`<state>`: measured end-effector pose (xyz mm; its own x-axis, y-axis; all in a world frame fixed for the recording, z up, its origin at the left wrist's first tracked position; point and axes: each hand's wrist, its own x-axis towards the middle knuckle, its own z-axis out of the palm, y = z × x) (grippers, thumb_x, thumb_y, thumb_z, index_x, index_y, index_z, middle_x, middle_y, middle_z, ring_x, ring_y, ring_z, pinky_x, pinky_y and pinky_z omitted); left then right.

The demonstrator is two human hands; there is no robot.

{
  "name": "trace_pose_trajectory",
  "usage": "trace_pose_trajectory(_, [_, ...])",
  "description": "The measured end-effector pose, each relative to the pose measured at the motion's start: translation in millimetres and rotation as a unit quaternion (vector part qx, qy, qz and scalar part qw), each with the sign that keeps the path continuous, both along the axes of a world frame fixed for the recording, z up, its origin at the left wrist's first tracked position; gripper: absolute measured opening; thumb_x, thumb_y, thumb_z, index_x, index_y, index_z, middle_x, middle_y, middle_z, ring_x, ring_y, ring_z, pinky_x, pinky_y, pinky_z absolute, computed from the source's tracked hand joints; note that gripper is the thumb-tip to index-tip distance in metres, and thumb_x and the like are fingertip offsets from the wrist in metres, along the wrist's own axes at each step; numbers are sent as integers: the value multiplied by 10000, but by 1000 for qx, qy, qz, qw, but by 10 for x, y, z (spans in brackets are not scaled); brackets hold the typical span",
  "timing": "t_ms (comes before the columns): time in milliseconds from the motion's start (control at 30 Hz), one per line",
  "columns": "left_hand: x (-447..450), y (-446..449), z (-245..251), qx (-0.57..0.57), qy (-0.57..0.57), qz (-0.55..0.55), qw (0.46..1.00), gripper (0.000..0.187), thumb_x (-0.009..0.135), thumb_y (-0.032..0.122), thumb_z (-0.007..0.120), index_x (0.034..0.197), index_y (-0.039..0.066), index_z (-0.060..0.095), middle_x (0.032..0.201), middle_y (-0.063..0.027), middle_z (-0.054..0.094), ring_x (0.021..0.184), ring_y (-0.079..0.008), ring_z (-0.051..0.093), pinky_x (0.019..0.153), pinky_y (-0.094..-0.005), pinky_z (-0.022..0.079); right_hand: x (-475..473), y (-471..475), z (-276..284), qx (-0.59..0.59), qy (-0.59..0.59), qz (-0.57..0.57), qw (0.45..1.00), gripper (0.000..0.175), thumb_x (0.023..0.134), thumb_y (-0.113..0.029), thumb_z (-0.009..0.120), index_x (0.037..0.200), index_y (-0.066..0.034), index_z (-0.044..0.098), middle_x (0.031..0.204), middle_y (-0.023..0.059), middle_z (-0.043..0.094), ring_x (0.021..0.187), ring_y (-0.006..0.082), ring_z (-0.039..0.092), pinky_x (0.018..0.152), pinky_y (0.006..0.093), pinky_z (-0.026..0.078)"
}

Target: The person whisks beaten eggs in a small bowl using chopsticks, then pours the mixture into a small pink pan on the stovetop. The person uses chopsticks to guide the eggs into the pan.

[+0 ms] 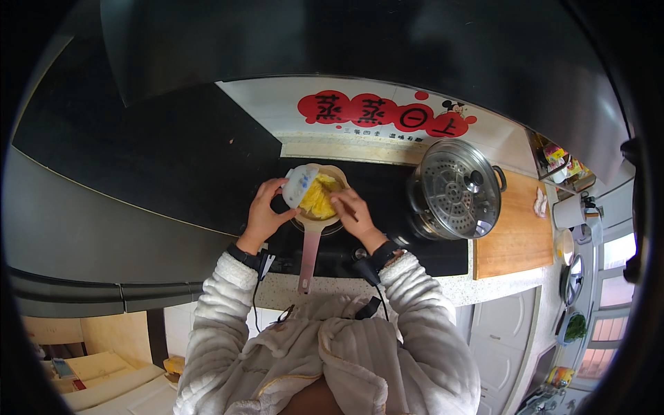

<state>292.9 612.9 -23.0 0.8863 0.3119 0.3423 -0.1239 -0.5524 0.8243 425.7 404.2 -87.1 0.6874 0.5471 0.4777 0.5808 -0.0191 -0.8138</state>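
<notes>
My left hand point(267, 210) holds a white bowl with a blue floral pattern point(299, 185), tilted on its side over the left part of a small light-coloured pan point(332, 170). Yellow food that looks like egg point(317, 199) lies at the bowl's mouth and in the pan. At the pan's right side is my right hand point(354, 211), its fingers closed around a thin brown utensil, perhaps chopsticks, mostly hidden by the hand. The pan's pink handle point(309, 259) points towards me. Beneath the pan is a burner of the black cooktop point(384, 202).
To the right on the cooktop stands a steel steamer pot with a glass lid point(456, 192). Beyond it lies a wooden board point(513, 233). A dark range hood point(363, 41) hangs above. Cables run from both wrists. Further right are a pan lid point(573, 279) and greens in a container point(576, 328).
</notes>
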Motion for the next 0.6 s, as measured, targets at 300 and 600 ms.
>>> trace_pose_trajectory(300, [182, 112, 242, 286, 1, -96, 953, 662, 669, 114, 810, 1288, 137, 574, 1267, -105, 565, 1149, -324, 567, 971, -392, 485, -221, -127, 52, -42, 169, 43, 984, 120, 922, -39, 636, 1016, 13, 689, 936, 92, 632, 820, 193, 633, 722, 278, 504])
trace_pose_trajectory(600, [317, 132, 245, 221, -5, -68, 973, 688, 650, 99, 816, 1289, 133, 564, 1241, -100, 570, 1092, -315, 590, 934, -393, 505, -279, -246, 124, -30, 21, -30, 999, 102, 904, -59, 655, 980, -6, 698, 857, 133, 649, 791, 280, 638, 730, 311, 520])
